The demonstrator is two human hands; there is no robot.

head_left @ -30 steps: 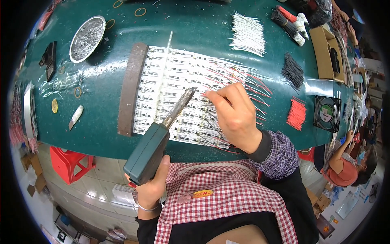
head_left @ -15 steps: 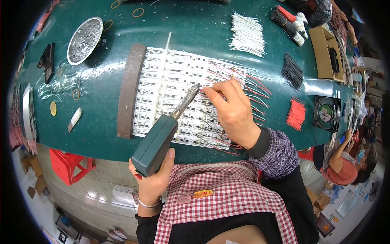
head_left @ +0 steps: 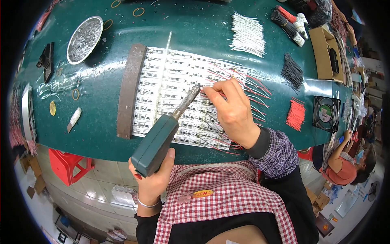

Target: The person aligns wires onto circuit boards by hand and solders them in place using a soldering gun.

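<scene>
My left hand (head_left: pixel 153 183) is wrapped around the handle of a dark green soldering gun (head_left: pixel 156 140). Its metal barrel slants up and to the right, with the tip over a white panel of small circuit boards (head_left: pixel 185 67). Just right of that tip, my right hand (head_left: pixel 233 110) pinches a thin red wire, of which only a bit shows at the fingertips. Red and black wires (head_left: pixel 260 99) stick out from the panel's right part, partly hidden under my right hand. A brown bar (head_left: pixel 131 93) lies along the panel's left edge.
White wires (head_left: pixel 248 34), black wires (head_left: pixel 292 72) and red wires (head_left: pixel 295 114) lie in piles at right, near a small fan (head_left: pixel 326 114) and a cardboard box (head_left: pixel 321 44). A metal bowl (head_left: pixel 85 40) and a wrapped blade (head_left: pixel 74 119) lie at left. Another person (head_left: pixel 345 164) sits far right.
Almost nothing differs. Both hands and the soldering gun hold their places, the gun's tip shifting very slightly to the right.
</scene>
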